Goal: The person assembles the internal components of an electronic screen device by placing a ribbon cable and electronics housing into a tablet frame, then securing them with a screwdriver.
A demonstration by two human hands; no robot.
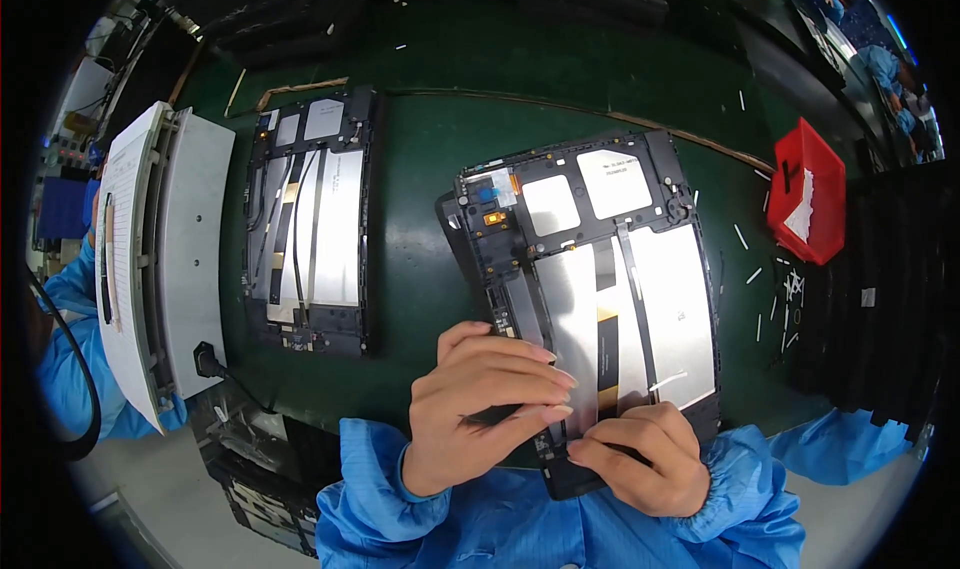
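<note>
An opened tablet (675, 299) lies tilted in front of me, its black frame, silvery plates and flat dark cables exposed. My left hand (480, 399) reaches over its left edge, fingers stretched and a gap above the thumb. At the lower end, my right hand (645, 459) has its fingers curled and thumb tip near the left rim; what they pinch, if anything, is hidden. A small white strip (670, 380) shows just above the right knuckles. Under the tablet's upper left side, a dark flat piece (448, 214) sticks out.
Another opened tablet (335, 229) lies to the left on the green mat (420, 119). Beyond it stand a white-grey box (195, 239) and a paper sheet (125, 229). At right are a red bin (825, 189), scattered white strips (755, 274) and black stacked trays (880, 309). Other people sit nearby.
</note>
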